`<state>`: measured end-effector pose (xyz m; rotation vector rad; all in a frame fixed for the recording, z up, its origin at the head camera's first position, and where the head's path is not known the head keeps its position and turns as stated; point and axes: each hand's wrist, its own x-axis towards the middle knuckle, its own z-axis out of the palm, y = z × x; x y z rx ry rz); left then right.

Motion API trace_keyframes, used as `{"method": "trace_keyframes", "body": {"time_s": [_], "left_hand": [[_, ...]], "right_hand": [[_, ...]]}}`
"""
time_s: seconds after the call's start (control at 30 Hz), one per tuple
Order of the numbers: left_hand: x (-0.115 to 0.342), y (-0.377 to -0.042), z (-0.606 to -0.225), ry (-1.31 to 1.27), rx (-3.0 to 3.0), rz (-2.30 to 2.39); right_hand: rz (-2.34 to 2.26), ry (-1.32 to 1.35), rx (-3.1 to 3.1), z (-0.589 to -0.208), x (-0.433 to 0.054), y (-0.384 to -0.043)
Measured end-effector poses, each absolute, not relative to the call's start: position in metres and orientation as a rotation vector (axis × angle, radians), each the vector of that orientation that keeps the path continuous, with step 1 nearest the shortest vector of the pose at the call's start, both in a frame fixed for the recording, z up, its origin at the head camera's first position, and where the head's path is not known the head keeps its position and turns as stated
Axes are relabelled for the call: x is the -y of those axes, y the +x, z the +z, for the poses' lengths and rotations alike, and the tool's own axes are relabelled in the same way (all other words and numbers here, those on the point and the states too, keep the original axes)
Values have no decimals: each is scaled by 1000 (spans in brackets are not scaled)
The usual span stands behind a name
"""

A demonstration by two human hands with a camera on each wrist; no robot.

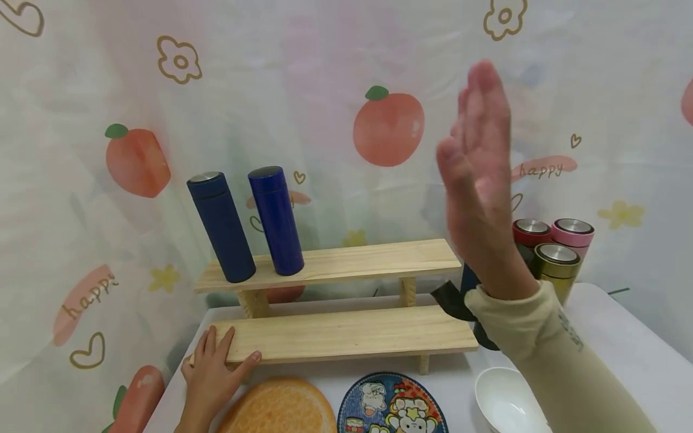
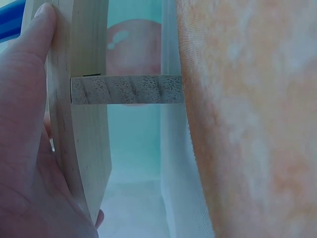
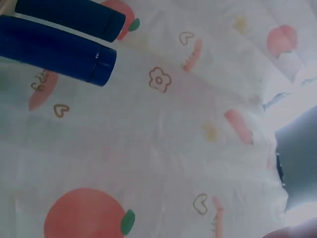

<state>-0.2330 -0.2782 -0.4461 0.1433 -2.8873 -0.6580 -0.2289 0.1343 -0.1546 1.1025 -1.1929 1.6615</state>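
My left hand (image 1: 212, 376) grips the left end of the lower board of a two-tier wooden shelf (image 1: 346, 334). Its thumb (image 2: 37, 34) lies along the board's front edge, and a fingertip shows past the board's end in the left wrist view. High on the right, my right hand (image 1: 482, 174) is raised with straight fingers, holding nothing. Two blue thermos bottles stand on the upper board: a dark navy bottle (image 1: 222, 228) on the left and a brighter blue bottle (image 1: 277, 222) beside it. Both blue bottles (image 3: 59, 49) also show in the right wrist view.
Behind my right forearm stand several bottles, including a red bottle (image 1: 530, 231), a pink bottle (image 1: 574, 234) and a gold bottle (image 1: 556, 264). Before the shelf lie an orange round mat (image 1: 284, 409) and a cartoon round mat (image 1: 392, 406), with a white bowl (image 1: 506, 397) at right.
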Motion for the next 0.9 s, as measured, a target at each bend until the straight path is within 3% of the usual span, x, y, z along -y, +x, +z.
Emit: {"method": "trace_keyframes", "body": {"time_s": [0.27,0.47,0.9], "left_hand": [[279,-233,-445,139,2876,-657],[279,-233,-447,141,2868,-657],[279,-232,-449,121,2828,-672]], "right_hand": [[1531,1013,1486,-120,-65,-274],[1608,919,1725,-115,-18,-308],[1742,908,2015,-169,32,-337]]}}
